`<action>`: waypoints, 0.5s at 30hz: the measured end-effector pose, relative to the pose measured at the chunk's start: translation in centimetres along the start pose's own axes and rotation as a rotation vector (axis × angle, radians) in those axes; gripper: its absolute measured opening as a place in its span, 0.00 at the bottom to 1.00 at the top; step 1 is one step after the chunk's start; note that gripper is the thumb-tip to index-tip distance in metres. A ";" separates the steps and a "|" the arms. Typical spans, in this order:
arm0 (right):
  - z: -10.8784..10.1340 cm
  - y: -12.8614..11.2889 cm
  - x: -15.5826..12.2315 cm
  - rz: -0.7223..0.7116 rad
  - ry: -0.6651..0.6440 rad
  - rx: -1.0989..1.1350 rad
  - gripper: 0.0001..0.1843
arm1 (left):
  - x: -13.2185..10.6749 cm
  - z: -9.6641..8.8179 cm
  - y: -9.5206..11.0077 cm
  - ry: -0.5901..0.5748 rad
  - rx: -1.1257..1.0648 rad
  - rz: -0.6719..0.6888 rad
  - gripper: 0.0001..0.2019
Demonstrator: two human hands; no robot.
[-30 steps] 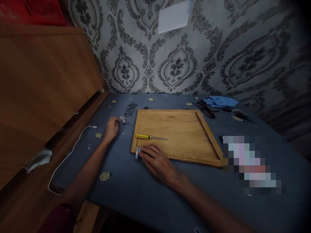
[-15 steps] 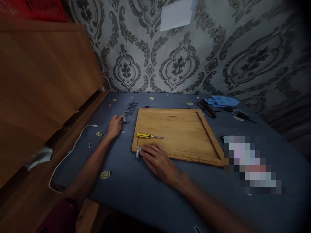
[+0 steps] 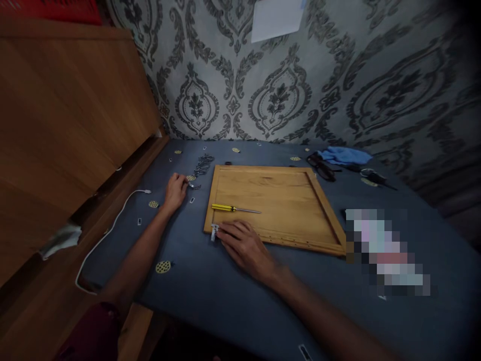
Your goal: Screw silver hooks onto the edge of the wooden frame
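Note:
A framed wooden panel [image 3: 266,188] lies flat on the cloth-covered table. At its near left corner, a small silver metal hinge [image 3: 214,231] overhangs the edge. The fingertips of my right hand [image 3: 246,248] hold this hinge from the right, fingers resting over the panel's near edge; the thumb is hidden. A yellow-handled screwdriver [image 3: 235,208] lies on the panel, pointing right. Left of the panel, my left hand [image 3: 176,193] has its fingers closed at the end of a small metal piece [image 3: 194,186]. Just beyond is a pile of small metal hardware [image 3: 204,164], too small to make out singly.
Sunglasses [image 3: 321,167], a blue cloth [image 3: 345,155] and keys [image 3: 372,175] lie at the back right. A pixelated object [image 3: 387,250] is right of the panel. A white cable [image 3: 112,231] runs along the left edge, beside a wooden cabinet [image 3: 75,110]. Patterned wall [image 3: 233,105] stands behind.
My left hand has drawn back slightly left from the hardware pile, and the small metal piece by its fingers lies lower. My right hand stays at the hinge. The view has shifted a little.

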State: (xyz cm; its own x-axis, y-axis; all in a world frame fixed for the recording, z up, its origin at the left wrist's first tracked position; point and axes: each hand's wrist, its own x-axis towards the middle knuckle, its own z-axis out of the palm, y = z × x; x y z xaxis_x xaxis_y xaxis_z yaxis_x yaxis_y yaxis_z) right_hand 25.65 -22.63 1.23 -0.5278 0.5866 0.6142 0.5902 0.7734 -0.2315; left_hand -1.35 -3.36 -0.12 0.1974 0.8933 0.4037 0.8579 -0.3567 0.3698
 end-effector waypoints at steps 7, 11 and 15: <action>0.0 0.0 0.0 -0.006 -0.001 0.002 0.12 | 0.0 -0.3 -0.4 -0.027 -0.041 0.024 0.18; 0.1 0.1 0.0 -0.011 0.008 0.001 0.12 | 0.0 -0.5 -0.6 -0.054 -0.084 0.027 0.18; 0.3 0.2 -0.1 -0.014 0.021 0.005 0.13 | -0.1 -1.0 -1.4 -0.108 -0.160 0.010 0.19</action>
State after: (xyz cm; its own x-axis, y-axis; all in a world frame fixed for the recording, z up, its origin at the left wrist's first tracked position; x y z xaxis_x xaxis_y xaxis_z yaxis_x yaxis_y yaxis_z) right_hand 25.64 -22.42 0.88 -0.5228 0.5707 0.6332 0.5800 0.7825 -0.2264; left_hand -3.04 -3.27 0.14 0.2627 0.9105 0.3193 0.7710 -0.3971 0.4979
